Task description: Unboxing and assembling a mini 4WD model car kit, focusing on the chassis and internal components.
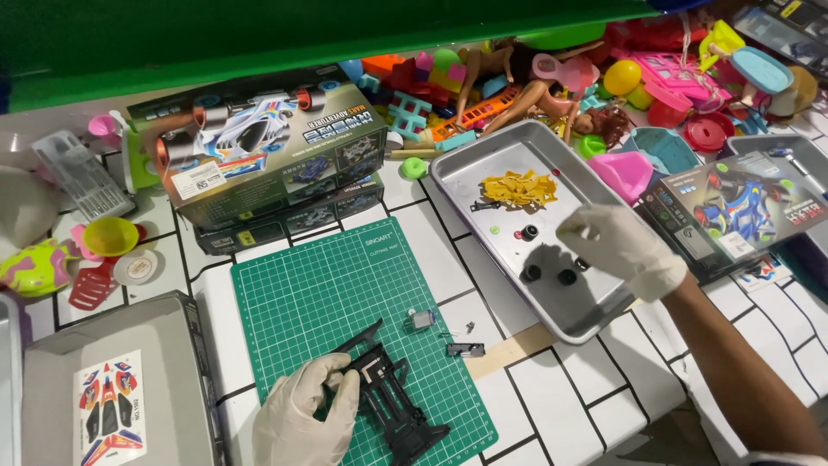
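My left hand (306,412), in a white glove, grips a black toy-car chassis (392,401) lying on the green cutting mat (336,285). My gloved right hand (617,246) hovers over the metal tray (483,164) with its fingers pinched together; whether they hold a small part I cannot tell. In the tray lie a pile of yellow plastic parts (519,188), a small green piece (494,229) and black wheels (529,231). A small silver motor (422,318) and a small dark part (466,349) rest on the mat's right side.
Two stacked toy-car kit boxes (267,147) stand behind the mat. A grey box lid with a sticker sheet (108,406) lies at the lower left. Another kit box (733,207) sits right of the tray. Several colourful plastic toys and dolls (552,86) crowd the back.
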